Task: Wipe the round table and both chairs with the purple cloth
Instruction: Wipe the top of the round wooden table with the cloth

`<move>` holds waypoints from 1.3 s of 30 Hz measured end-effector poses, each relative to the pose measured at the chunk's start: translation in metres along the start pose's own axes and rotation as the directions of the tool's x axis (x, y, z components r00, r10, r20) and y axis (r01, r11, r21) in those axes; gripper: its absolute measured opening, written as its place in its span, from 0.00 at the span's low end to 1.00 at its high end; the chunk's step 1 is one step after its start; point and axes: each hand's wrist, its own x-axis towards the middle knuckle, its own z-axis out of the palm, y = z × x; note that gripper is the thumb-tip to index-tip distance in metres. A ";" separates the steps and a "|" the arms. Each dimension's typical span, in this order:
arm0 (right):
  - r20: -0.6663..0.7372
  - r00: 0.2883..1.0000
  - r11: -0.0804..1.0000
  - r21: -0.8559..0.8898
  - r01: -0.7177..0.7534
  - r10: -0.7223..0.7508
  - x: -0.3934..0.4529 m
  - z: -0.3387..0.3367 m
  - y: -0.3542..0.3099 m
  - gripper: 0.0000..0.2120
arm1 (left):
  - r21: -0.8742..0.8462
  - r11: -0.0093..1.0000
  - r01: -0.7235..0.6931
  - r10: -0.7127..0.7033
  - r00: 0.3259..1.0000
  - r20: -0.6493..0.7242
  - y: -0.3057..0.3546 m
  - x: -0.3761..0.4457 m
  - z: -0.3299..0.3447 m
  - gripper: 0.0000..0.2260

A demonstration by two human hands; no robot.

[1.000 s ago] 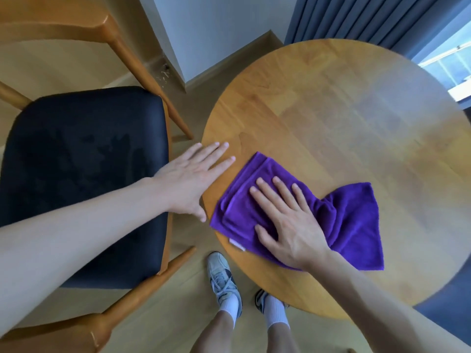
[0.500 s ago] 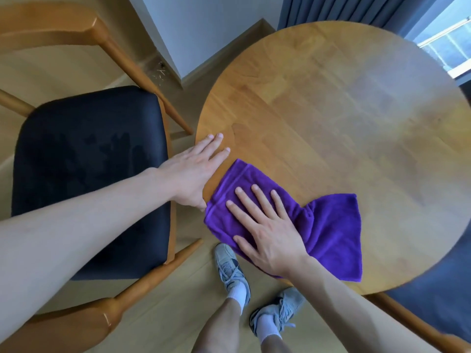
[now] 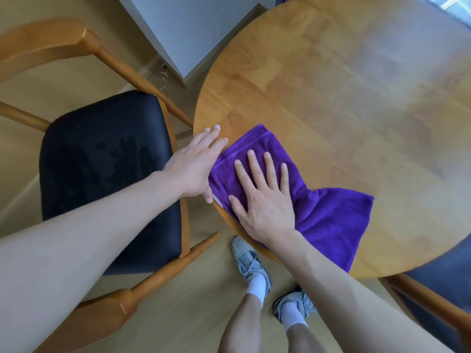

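The purple cloth point(image 3: 300, 189) has slid toward the near-left rim of the round surface point(image 3: 344, 85); the right hand point(image 3: 265, 200) presses it with spread fingers, and the left hand point(image 3: 196, 166), fingers straight together, braces beside it. Edge wiping continues. The second chair point(image 3: 433, 299) is mostly cut off.

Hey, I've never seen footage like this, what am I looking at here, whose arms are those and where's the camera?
No machine here. The camera sits on a person's head and looks down, so the two bare arms are the wearer's own, with their shoes below. The right hand lies flat, fingers spread, pressing a purple cloth onto the near edge of a round wooden table. The left hand rests open on the table's rim beside the cloth. Nothing is gripped. Left of the table stands a wooden chair with a dark seat; a second chair's corner shows at bottom right.
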 end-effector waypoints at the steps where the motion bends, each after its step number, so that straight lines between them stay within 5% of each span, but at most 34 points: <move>1: 0.012 0.998 0.998 -0.008 0.060 -0.060 -0.008 0.001 0.002 0.34 | -0.009 1.000 0.003 -0.003 1.000 -0.003 0.000 -0.001 0.000 0.63; 6: 0.131 0.921 0.925 -0.050 0.377 -0.368 -0.059 -0.006 0.038 0.33 | 0.044 0.999 0.027 -0.027 1.000 -0.002 0.007 0.002 -0.003 0.63; 10: 0.188 0.868 0.877 -0.061 0.477 -0.459 -0.084 -0.022 0.091 0.35 | 0.090 0.996 0.027 -0.030 0.999 0.033 0.009 0.002 -0.009 0.67; 14: 0.146 0.944 0.949 -0.063 0.308 -0.296 -0.081 -0.032 0.112 0.36 | 0.083 0.995 0.054 -0.061 0.995 0.085 0.019 0.005 -0.010 0.68; 20: 0.006 0.995 0.995 0.004 -0.099 0.099 -0.060 -0.011 0.038 0.35 | -0.165 0.983 0.085 -0.074 0.995 0.074 0.056 -0.008 0.021 0.64; 23: 0.043 0.996 0.997 -0.012 0.076 -0.075 -0.078 -0.005 0.042 0.32 | -0.115 0.987 0.109 -0.094 0.987 0.134 0.069 -0.008 0.035 0.70; 28: 0.148 0.916 0.916 -0.100 0.389 -0.373 -0.103 -0.028 0.139 0.35 | -0.050 0.992 0.118 -0.105 0.972 0.211 0.067 -0.005 0.038 0.78; 30: 0.115 0.952 0.947 -0.127 0.296 -0.283 -0.103 -0.040 0.173 0.37 | -0.063 0.990 0.125 -0.110 0.972 0.209 0.069 -0.005 0.039 0.79; 33: -0.010 0.992 0.987 -0.099 -0.123 0.123 -0.093 -0.045 0.171 0.37 | -0.069 0.985 0.160 -0.139 0.960 0.242 0.070 -0.005 0.034 0.78; 36: -0.113 0.857 0.864 0.016 -0.504 0.502 -0.074 -0.033 0.115 0.36 | -0.048 0.982 0.184 -0.162 0.942 0.295 0.076 -0.003 0.029 0.77; 39: -0.118 0.793 0.802 0.118 -0.586 0.597 -0.069 -0.015 0.053 0.37 | -0.024 0.980 0.200 -0.180 0.924 0.338 0.080 -0.002 0.023 0.77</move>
